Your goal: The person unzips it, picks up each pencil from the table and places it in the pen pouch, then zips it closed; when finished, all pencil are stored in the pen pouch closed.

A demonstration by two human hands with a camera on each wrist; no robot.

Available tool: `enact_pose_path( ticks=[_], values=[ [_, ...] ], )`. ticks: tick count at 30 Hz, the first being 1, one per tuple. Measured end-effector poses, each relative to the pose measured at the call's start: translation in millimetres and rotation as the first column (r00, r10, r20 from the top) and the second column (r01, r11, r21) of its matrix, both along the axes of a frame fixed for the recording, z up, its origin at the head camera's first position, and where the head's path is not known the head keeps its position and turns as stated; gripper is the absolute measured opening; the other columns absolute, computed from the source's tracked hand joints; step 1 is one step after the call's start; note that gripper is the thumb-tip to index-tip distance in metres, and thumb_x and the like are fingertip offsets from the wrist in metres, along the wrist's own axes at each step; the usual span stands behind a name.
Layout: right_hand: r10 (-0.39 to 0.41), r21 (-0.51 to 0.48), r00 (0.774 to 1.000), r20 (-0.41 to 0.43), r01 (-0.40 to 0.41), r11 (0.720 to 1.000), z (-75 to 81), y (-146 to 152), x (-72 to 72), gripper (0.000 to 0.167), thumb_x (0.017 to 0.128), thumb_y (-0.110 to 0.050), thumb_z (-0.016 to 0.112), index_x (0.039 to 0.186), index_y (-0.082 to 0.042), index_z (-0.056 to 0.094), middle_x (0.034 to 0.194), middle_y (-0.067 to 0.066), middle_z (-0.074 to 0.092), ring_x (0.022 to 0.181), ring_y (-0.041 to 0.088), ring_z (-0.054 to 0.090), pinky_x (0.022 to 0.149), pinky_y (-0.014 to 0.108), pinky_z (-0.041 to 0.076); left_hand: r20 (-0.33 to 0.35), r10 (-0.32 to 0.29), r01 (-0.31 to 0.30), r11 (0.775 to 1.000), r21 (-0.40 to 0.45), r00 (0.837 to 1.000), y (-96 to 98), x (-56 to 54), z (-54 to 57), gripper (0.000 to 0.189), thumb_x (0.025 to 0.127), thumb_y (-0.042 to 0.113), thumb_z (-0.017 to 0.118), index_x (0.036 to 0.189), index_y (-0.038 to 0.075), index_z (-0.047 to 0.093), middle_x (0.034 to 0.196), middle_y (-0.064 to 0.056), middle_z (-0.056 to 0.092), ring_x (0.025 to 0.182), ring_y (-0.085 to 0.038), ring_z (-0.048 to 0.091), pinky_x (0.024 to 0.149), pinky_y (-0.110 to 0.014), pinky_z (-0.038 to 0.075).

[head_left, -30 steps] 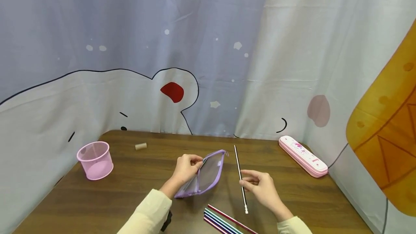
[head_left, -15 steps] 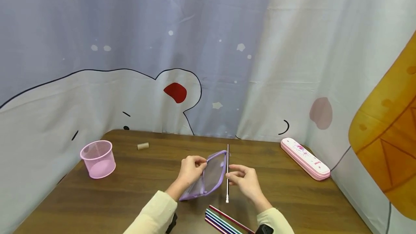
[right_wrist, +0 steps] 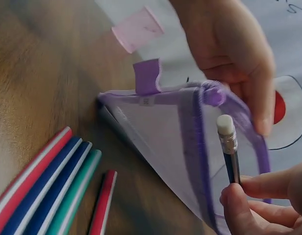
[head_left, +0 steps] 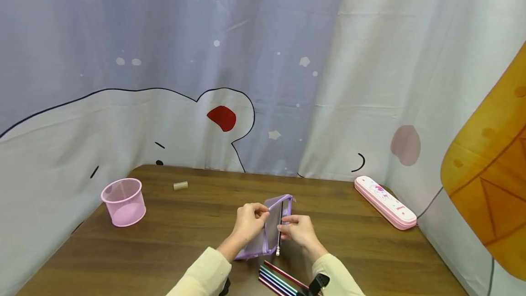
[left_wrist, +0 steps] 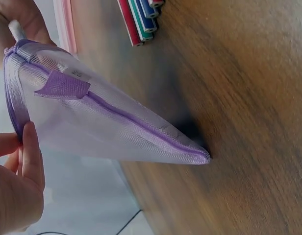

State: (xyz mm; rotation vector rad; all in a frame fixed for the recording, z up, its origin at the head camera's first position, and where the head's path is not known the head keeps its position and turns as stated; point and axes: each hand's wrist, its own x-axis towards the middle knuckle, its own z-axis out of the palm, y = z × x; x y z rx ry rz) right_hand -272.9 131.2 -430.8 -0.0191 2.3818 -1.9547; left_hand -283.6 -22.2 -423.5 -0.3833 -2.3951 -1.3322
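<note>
My left hand pinches the upper edge of a purple mesh zip pouch and holds its mouth apart. Between thumb and fingers of my right hand is a dark pencil with a white eraser in a metal band. In the head view the pencil lies along the opening of the pouch, eraser end toward me. The right wrist view shows the eraser end in front of the opening; the pencil's far end is hidden there. Several striped pencils, red, blue and green, lie on the table just below the pouch.
A pink mesh cup stands at the left of the wooden table. Near the back lies a small beige cylinder. A pink and white pencil case sits at the right. A printed curtain hangs behind the table.
My right hand has carried the pencil leftward, from beside the pouch to its opening. My left hand and the pouch have shifted slightly right and toward me.
</note>
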Motion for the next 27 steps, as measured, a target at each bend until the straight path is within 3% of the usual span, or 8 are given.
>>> enact_pose_path(
  ticks=[7, 13, 17, 20, 22, 25, 27],
  values=[
    [-0.073, 0.149, 0.995, -0.068, 0.083, 0.985, -8.7, -15.4, -6.2, 0.032, 0.071, -0.004, 0.066, 0.099, 0.011, 0.060, 0.072, 0.016, 0.067, 0.049, 0.010, 0.060, 0.052, 0.028, 0.053, 0.028, -0.031, 0.030, 0.999, 0.016, 0.999, 1.0, 2.4, 1.9, 0.008, 0.075, 0.007, 0.064, 0.080, 0.002, 0.069, 0.064, -0.004, 0.065, 0.052, -0.003, 0.051, 0.046, -0.014, 0.041],
    [0.039, 0.235, 0.983, -0.181, 0.005, 0.972, -5.8, -15.1, -2.2, 0.028, 0.077, -0.010, 0.065, 0.094, 0.011, 0.062, 0.077, 0.023, 0.067, 0.058, 0.026, 0.065, 0.053, 0.031, 0.053, 0.044, -0.024, 0.023, 0.999, 0.026, 0.999, -4.1, 1.6, 1.7, 0.008, 0.076, 0.007, 0.064, 0.081, 0.002, 0.069, 0.066, -0.004, 0.065, 0.051, -0.002, 0.050, 0.046, -0.014, 0.041],
    [0.131, 0.325, 0.958, -0.254, -0.042, 0.945, 2.2, -3.8, 5.5, 0.025, 0.080, -0.017, 0.063, 0.091, 0.006, 0.065, 0.075, 0.019, 0.067, 0.058, 0.020, 0.064, 0.051, 0.023, 0.051, 0.048, -0.019, 0.017, 0.999, 0.029, 0.999, -8.4, 0.3, 1.2, 0.008, 0.077, 0.006, 0.064, 0.081, 0.002, 0.069, 0.066, -0.004, 0.065, 0.051, -0.002, 0.050, 0.046, -0.014, 0.042],
    [0.237, 0.455, 0.924, -0.301, -0.079, 0.887, 6.8, 9.6, 15.6, 0.022, 0.079, -0.017, 0.063, 0.088, 0.002, 0.067, 0.075, 0.012, 0.068, 0.061, 0.010, 0.060, 0.053, 0.017, 0.047, 0.053, -0.014, 0.012, 0.999, 0.038, 0.998, -11.4, 0.1, 1.3, 0.008, 0.076, 0.007, 0.064, 0.081, 0.001, 0.069, 0.064, -0.004, 0.064, 0.051, -0.002, 0.050, 0.046, -0.015, 0.042],
    [0.340, 0.552, 0.887, -0.314, -0.121, 0.825, 7.7, 20.2, 23.4, 0.019, 0.078, -0.015, 0.064, 0.087, 0.002, 0.067, 0.075, 0.008, 0.068, 0.063, 0.004, 0.058, 0.055, 0.016, 0.046, 0.060, -0.013, 0.011, 0.999, 0.040, 0.998, -13.1, -0.1, 1.4, 0.008, 0.076, 0.007, 0.064, 0.080, 0.001, 0.069, 0.064, -0.004, 0.064, 0.050, -0.002, 0.050, 0.046, -0.015, 0.042],
    [0.507, 0.686, 0.815, -0.279, -0.200, 0.700, 6.9, 36.1, 37.3, 0.018, 0.075, -0.011, 0.066, 0.088, 0.001, 0.066, 0.074, 0.005, 0.067, 0.063, 0.001, 0.057, 0.057, 0.015, 0.046, 0.070, -0.007, 0.005, 0.999, 0.034, 0.998, -15.4, -0.6, 1.7, 0.008, 0.076, 0.008, 0.065, 0.079, 0.002, 0.069, 0.064, -0.003, 0.064, 0.050, -0.002, 0.050, 0.046, -0.015, 0.042],
    [0.601, 0.771, 0.764, -0.233, -0.232, 0.593, 4.6, 46.0, 46.5, 0.018, 0.073, -0.010, 0.067, 0.087, 0.000, 0.066, 0.073, 0.003, 0.066, 0.064, 0.001, 0.056, 0.057, 0.015, 0.045, 0.070, -0.006, 0.004, 1.000, 0.026, 0.997, -16.5, -0.8, 2.0, 0.007, 0.076, 0.008, 0.065, 0.079, 0.003, 0.069, 0.064, -0.003, 0.064, 0.050, -0.002, 0.050, 0.046, -0.015, 0.042]
  ],
)
